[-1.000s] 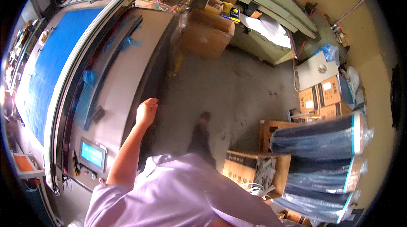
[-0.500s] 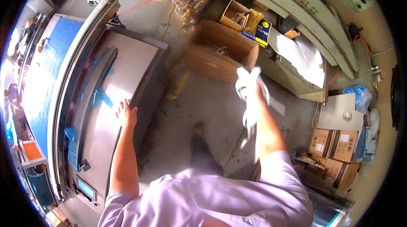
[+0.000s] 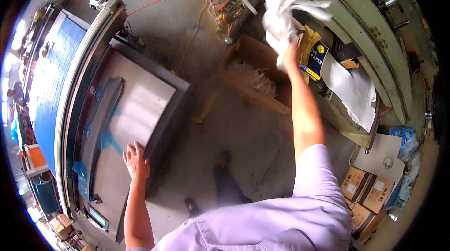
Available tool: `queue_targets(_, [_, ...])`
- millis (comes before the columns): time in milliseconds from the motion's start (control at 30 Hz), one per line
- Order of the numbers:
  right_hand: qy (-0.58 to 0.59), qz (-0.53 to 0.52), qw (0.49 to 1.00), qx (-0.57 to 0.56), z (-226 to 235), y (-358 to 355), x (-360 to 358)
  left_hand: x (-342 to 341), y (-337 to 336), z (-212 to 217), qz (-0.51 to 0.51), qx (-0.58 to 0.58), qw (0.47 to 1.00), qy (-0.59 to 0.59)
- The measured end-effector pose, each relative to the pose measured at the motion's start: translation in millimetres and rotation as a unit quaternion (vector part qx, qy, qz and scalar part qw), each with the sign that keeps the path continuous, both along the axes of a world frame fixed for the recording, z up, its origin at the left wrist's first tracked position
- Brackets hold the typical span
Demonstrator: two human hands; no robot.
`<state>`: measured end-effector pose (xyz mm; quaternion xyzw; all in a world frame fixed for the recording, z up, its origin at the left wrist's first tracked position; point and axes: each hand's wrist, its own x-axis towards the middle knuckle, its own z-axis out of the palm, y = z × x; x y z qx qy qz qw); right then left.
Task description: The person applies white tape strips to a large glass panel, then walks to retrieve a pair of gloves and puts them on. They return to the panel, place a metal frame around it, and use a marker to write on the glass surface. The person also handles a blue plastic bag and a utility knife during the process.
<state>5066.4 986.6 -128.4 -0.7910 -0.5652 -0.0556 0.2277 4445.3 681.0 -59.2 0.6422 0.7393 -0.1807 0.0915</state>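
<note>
Strips (image 3: 279,20), white, narrow and flat, stand out in a loose bunch from the right hand (image 3: 290,55), which is closed around the bunch's lower end, while the free ends splay and curl past the far side of a cardboard carton (image 3: 277,105). The bunch is held up in the air, overlapping in view the carton's far right part and the green machine (image 3: 375,42); how high it is above them I cannot tell. It looks light for its bulk, soft enough to bend under its own weight yet with some spring, judging by the arcs at the tips. The faces are probably smooth, so single strips could slide out of a slack grip; breakage seems of little concern, tangling more likely. A full fist around the gathered middle should hold better than a pinch at the fanned ends. Similar pale strips (image 3: 255,81) lie in a tangle inside the carton. The left hand (image 3: 136,163) has its fingers spread and nothing visible in it, near the edge of the grey tabletop (image 3: 146,94) of another machine; whether it touches that surface, I cannot tell.
</note>
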Motion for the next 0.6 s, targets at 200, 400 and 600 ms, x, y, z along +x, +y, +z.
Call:
queue_targets(200, [0.047,-0.05,0.92,-0.385,-107,-121,8,2,-12,2,0.046,-0.012,0.999,-0.011])
queue_targets(400, [-0.151,0.066,0.918,-0.36,-106,-84,27,8,0,5,0.035,-0.002,0.999,-0.025])
queue_targets(600, [-0.093,0.064,0.929,-0.352,-40,-70,-25,2,-7,3,0.033,-0.004,0.999,-0.027])
